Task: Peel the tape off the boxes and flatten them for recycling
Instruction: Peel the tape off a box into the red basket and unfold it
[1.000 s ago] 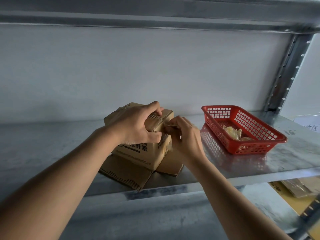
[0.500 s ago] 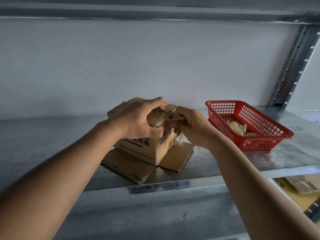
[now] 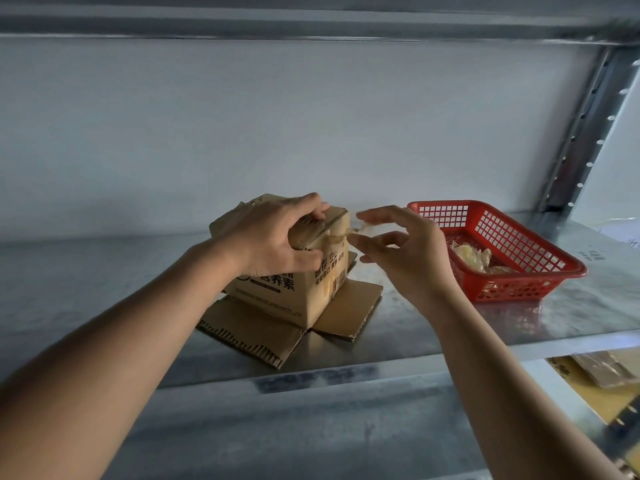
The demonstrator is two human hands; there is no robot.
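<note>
A red plastic lattice basket [image 3: 540, 268] holding crumpled pale tape scraps [image 3: 476, 258] sits on the galvanised metal shelf [image 3: 104, 278], just right of the right hand [image 3: 403, 252]. The one corrugated cardboard box [image 3: 294, 289], printed with dark characters, stands between the two hands with its bottom flaps splayed flat on the shelf. The left hand [image 3: 273, 237] grips the box's top with curled fingers, while the right hand's fingers pinch a thin clear tape strip [image 3: 341, 233] stretched from the box's upper edge.
</note>
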